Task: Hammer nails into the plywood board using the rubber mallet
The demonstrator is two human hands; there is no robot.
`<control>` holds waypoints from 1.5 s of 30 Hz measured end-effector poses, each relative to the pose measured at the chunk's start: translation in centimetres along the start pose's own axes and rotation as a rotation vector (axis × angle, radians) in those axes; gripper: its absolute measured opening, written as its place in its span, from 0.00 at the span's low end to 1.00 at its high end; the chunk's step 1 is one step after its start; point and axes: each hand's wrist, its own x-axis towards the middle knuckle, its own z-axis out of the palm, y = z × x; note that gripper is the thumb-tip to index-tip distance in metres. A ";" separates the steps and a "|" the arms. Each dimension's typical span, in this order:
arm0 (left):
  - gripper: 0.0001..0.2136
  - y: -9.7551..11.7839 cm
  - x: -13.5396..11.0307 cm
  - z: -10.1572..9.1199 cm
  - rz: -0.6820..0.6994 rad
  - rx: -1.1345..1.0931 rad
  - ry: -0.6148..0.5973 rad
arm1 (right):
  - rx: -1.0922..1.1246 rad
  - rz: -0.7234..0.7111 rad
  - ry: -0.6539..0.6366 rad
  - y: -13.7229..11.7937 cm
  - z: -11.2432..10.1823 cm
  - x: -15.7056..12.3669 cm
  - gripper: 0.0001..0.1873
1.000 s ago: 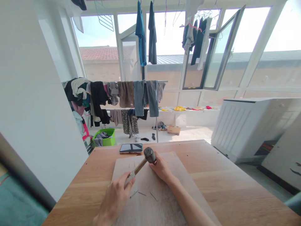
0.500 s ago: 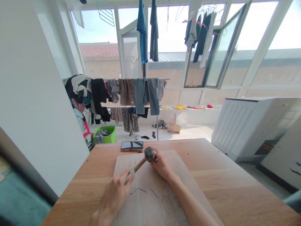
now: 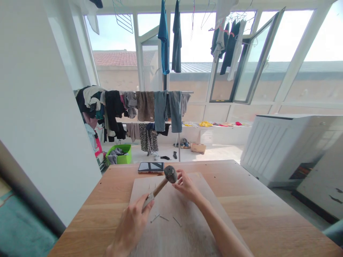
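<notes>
My left hand (image 3: 134,217) is closed round the handle of a hammer (image 3: 160,186), with pale wrapping at the grip. Its dark, rounded head is raised above a pale board (image 3: 166,237) and points away from me. Right beside the head is my right hand (image 3: 187,187), its fingers curved and apart; the hammer head hides some fingertips, so contact is unclear. Several loose nails (image 3: 164,217) lie on the board nearer to me. Thin upright nails (image 3: 149,186) stand near the board's far left.
A phone (image 3: 150,167) lies at the far edge of the wooden table (image 3: 254,210). Beyond are a drying rack with clothes (image 3: 160,110), a green basket (image 3: 128,153) and a cardboard box (image 3: 198,147). A white cabinet-like unit (image 3: 264,150) stands to the right.
My right hand's fingers have spread a little at the side of the hammer head. My left hand keeps its hold, and the hammer has barely moved. The view has tilted slightly upward.
</notes>
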 end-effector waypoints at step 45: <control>0.21 -1.8 0.9 -1.2 -0.045 -0.166 0.118 | 0.015 -0.109 0.120 1.7 -0.8 -1.5 0.17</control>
